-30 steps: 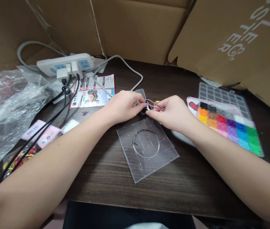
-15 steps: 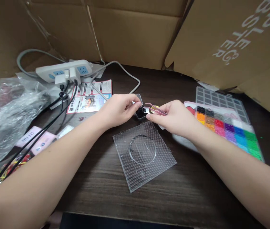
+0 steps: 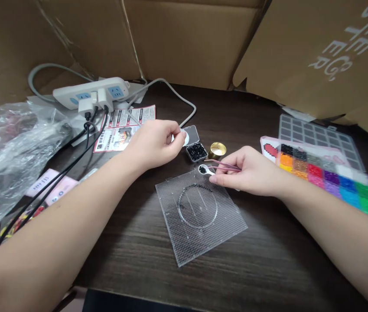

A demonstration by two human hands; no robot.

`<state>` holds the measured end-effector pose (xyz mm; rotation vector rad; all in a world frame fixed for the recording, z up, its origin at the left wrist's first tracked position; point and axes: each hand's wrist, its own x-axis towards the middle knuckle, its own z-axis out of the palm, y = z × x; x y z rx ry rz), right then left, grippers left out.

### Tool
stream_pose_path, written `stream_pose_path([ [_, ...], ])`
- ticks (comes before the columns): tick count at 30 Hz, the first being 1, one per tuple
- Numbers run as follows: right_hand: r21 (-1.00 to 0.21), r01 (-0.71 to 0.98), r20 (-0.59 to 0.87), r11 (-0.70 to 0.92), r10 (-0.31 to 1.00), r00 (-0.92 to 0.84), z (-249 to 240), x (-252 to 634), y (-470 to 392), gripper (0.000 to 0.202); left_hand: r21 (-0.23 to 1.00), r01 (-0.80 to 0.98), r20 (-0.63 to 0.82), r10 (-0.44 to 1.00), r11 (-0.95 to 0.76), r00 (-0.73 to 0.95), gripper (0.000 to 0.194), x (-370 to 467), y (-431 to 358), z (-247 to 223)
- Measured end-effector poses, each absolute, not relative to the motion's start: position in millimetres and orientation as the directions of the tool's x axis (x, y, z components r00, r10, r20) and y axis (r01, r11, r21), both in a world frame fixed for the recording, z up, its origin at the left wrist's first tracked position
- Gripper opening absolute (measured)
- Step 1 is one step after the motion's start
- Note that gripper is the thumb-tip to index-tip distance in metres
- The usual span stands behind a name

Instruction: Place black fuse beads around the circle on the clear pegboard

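Observation:
My right hand (image 3: 245, 171) holds pink tweezers (image 3: 227, 167) together with a small white spoon (image 3: 210, 172). Black beads (image 3: 202, 169) lie in the spoon's bowl, above the far corner of a clear square pegboard (image 3: 184, 242). On the board a ring outline shows, with dark beads along its far arc. My left hand (image 3: 156, 141) is closed, thumb and fingertips pinching the edge of the open lid (image 3: 193, 134) of a small clear box; a white round patch shows on the lid. Black beads (image 3: 197, 151) fill the box (image 3: 188, 158). A gold cup (image 3: 218, 149) stands beside it.
At right sit a tray of coloured beads (image 3: 330, 173) and a clear compartment lid (image 3: 320, 134). A power strip (image 3: 89, 93) with cables, a printed leaflet (image 3: 115, 136), a plastic bag (image 3: 17, 143) and pink cards (image 3: 49, 186) lie at left. Cardboard walls (image 3: 190, 43) stand behind.
My right hand has drawn the spoon, carrying black beads, from the box towards the pegboard. The box and gold cup are now more visible. My left hand stays at the lid; the view shifted slightly.

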<state>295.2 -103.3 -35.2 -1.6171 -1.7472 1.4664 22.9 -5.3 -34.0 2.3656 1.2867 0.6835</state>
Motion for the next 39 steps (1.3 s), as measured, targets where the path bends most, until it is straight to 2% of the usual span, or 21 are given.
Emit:
stream_pose_path([
  [6,-0.833,0.529,-0.401,-0.161,0.835,-0.377,-37.3,297.7,-96.3,0.048,0.457,0.644,0.174,0.772,-0.613,0.611,0.043,19.6,-7.0,-28.2],
  [14,-0.844,0.527,-0.404,-0.101,0.766,-0.501,-38.9,298.3,-97.0,0.051,0.476,0.646,-0.161,0.663,-0.597,0.731,0.048,16.3,-9.5,-12.3],
  [19,-0.871,0.488,-0.371,-0.060,0.732,-0.572,-40.8,296.3,-103.6,0.048,0.480,0.647,-0.246,0.617,-0.593,0.748,0.051,20.6,-8.9,-10.4],
  [23,-0.867,0.491,-0.289,0.085,0.717,-0.635,-39.3,295.5,-109.1,0.045,0.464,0.657,-0.279,0.606,-0.594,0.745,0.051,22.1,-7.8,-12.5],
  [27,-0.829,0.500,-0.194,0.250,0.710,-0.677,-39.2,298.3,-110.3,0.051,0.425,0.669,-0.295,0.606,-0.610,0.739,0.051,21.6,-7.9,-12.8],
  [32,-0.801,0.463,-0.094,0.378,0.685,-0.722,-38.6,303.9,-108.2,0.053,0.451,0.673,-0.271,0.629,-0.586,0.729,0.053,22.3,-9.2,-14.1],
  [36,-0.727,0.423,0.027,0.540,0.639,-0.769,-36.4,308.4,-109.1,0.052,0.490,0.661,-0.255,0.632,-0.568,0.732,0.051,22.1,-8.4,-16.5],
  [39,-0.620,0.384,0.131,0.684,0.573,-0.809,-33.7,310.4,-111.3,0.050,0.496,0.669,-0.255,0.644,-0.553,0.721,0.050,21.8,-7.9,-17.2],
])
